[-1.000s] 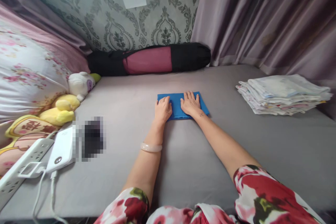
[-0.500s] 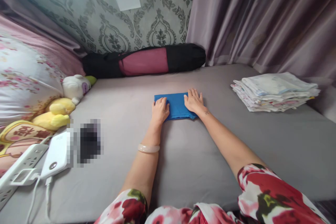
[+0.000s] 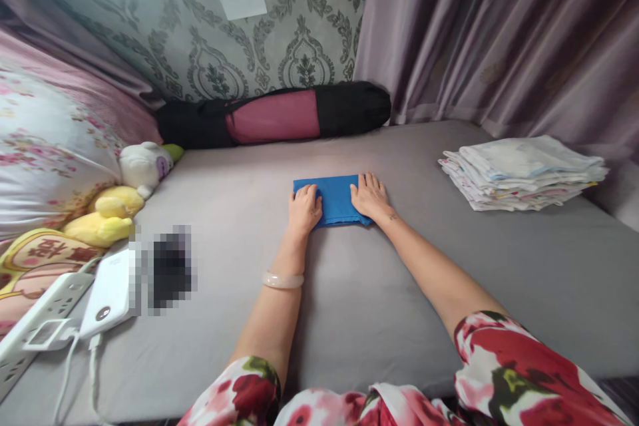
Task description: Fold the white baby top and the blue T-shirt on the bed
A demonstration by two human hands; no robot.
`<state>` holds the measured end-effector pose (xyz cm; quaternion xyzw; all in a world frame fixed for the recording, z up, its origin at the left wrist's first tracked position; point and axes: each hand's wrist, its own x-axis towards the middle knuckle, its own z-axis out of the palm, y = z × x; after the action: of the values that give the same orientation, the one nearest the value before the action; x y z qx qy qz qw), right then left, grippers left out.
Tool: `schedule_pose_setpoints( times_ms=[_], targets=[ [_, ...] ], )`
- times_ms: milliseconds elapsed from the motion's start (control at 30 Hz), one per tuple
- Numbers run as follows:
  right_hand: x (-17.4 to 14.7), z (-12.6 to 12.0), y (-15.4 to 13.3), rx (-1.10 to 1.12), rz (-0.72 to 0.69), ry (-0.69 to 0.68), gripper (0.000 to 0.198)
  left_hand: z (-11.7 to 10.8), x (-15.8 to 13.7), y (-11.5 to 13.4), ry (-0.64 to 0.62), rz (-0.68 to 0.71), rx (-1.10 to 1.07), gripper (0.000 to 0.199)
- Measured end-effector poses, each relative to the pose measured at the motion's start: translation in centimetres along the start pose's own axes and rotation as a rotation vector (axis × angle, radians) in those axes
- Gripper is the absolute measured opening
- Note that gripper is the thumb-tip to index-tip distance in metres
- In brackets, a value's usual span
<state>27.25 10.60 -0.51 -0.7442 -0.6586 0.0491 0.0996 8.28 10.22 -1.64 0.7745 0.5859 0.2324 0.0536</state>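
A folded blue cloth [image 3: 337, 198] lies flat on the grey bed sheet in the middle of the view, its long edges running left to right. On its left end rests my left hand [image 3: 304, 208], palm down, fingers lying over the fabric and slightly bent, with a pale bangle on that wrist. My right hand [image 3: 368, 196] lies flat across the right end, fingers stretched away from me and the thumb apart on the cloth. Both hands press from above; neither is wrapped round the cloth. The parts beneath the palms are hidden.
A stack of folded white cloths [image 3: 524, 173] sits at the right. Along the wall lies a long black and maroon bag [image 3: 274, 114]. Plush toys [image 3: 112, 213], a white power bank [image 3: 108, 293], a power strip [image 3: 44, 326] and a blurred dark patch are on the left.
My right hand has shifted very slightly toward me, its fingertips a little lower on the cloth's right end. The left hand and the blue cloth stay in place.
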Motion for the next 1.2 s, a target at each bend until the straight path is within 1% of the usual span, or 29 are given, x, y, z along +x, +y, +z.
schedule_pose_setpoints(
  times_ms=[100, 233, 300, 400, 500, 633, 767, 900, 967, 1000, 1033, 1067, 1133, 1200],
  targets=[
    [-1.0, -0.3, -0.3, -0.023, -0.02, 0.01, 0.061, -0.1, 0.0, 0.1, 0.002, -0.003, -0.002, 0.034],
    [-2.7, -0.4, -1.1, -0.043, -0.112, 0.029, 0.062, -0.2, 0.0, 0.7, 0.013, 0.004, 0.014, 0.033],
    [-3.4, -0.3, -1.5, -0.056, -0.143, 0.015, 0.062, -0.2, -0.1, 1.1, 0.013, 0.026, 0.027, 0.033],
    [-4.0, -0.1, -1.9, -0.076, -0.145, -0.003, 0.061, 0.1, -0.3, 1.7, -0.011, 0.084, 0.045, 0.036],
    [-4.0, 0.1, -2.0, -0.076, -0.136, 0.007, 0.061, 0.5, -0.5, 1.9, -0.053, 0.132, 0.08, 0.042],
    [-3.9, 0.3, -1.9, -0.055, -0.127, 0.002, 0.06, 0.7, -0.5, 1.9, -0.092, 0.143, 0.111, 0.044],
    [-3.6, 0.1, -1.7, 0.014, -0.119, -0.051, 0.06, 0.4, -0.4, 1.7, -0.133, 0.127, 0.094, 0.043],
    [-2.4, -1.0, -0.4, 0.231, -0.119, -0.129, 0.059, 0.0, 0.2, 0.7, -0.159, 0.107, -0.028, 0.042],
    [-1.5, -2.0, 0.8, 0.395, -0.082, -0.11, 0.053, -0.4, 0.7, -0.1, -0.129, 0.098, -0.106, 0.041],
    [-1.0, -2.5, 1.5, 0.485, -0.046, -0.083, 0.048, -0.8, 0.9, -0.6, -0.103, 0.08, -0.131, 0.04],
    [-0.6, -3.0, 2.2, 0.573, 0.021, -0.061, 0.042, -1.2, 1.1, -1.1, -0.075, 0.041, -0.14, 0.039],
    [-0.2, -3.5, 3.0, 0.653, 0.106, -0.046, 0.037, -1.6, 1.3, -1.7, -0.053, -0.018, -0.136, 0.038],
    [0.3, -4.4, 4.6, 0.772, 0.282, -0.091, 0.027, -2.7, 1.5, -3.0, -0.032, -0.186, -0.108, 0.036],
    [0.5, -5.1, 5.8, 0.807, 0.373, -0.152, 0.022, -3.8, 1.7, -4.3, -0.051, -0.36, -0.106, 0.034]
  ],
)
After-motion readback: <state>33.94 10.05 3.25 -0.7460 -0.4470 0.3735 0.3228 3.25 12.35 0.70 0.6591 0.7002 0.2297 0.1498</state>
